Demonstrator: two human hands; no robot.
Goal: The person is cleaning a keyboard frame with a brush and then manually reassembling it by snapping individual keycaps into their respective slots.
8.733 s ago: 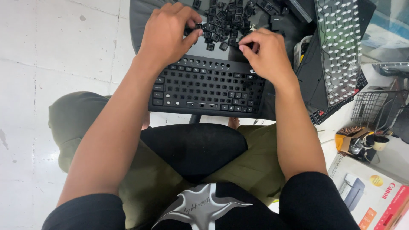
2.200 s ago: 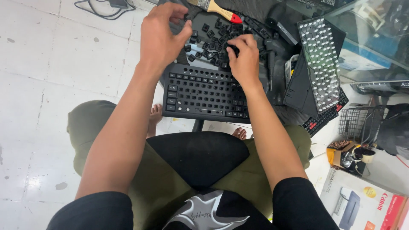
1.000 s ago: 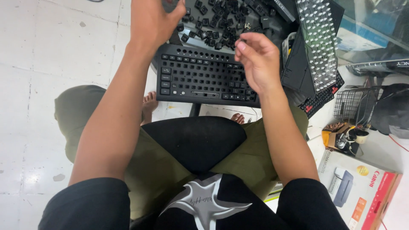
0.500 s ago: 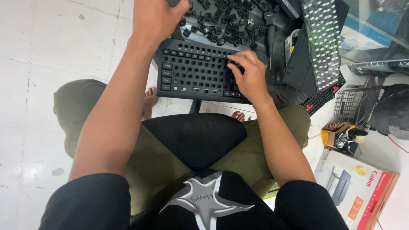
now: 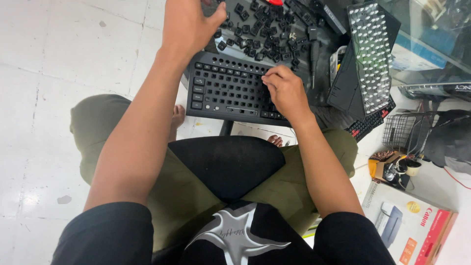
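A black keyboard (image 5: pixel 221 91) lies in front of my knees, most of its keycaps in place. My right hand (image 5: pixel 286 92) rests on its right half, fingertips curled and pressing down on a key near the top row. My left hand (image 5: pixel 189 24) reaches past the keyboard's far left corner into a heap of loose black keycaps (image 5: pixel 262 34); its fingers run out of the top of the picture, so what they hold is hidden.
A stripped keyboard frame with white switch posts (image 5: pixel 371 56) leans on more black keyboards at the right. Further right stand a wire basket (image 5: pixel 405 132), a small cluttered holder (image 5: pixel 392 169) and a printer carton (image 5: pixel 412 228). White floor tiles lie to the left.
My right hand has come down from above the keyboard onto its right half and slid slightly right. My left hand stays stretched toward the keycap heap. The view has shifted a little.
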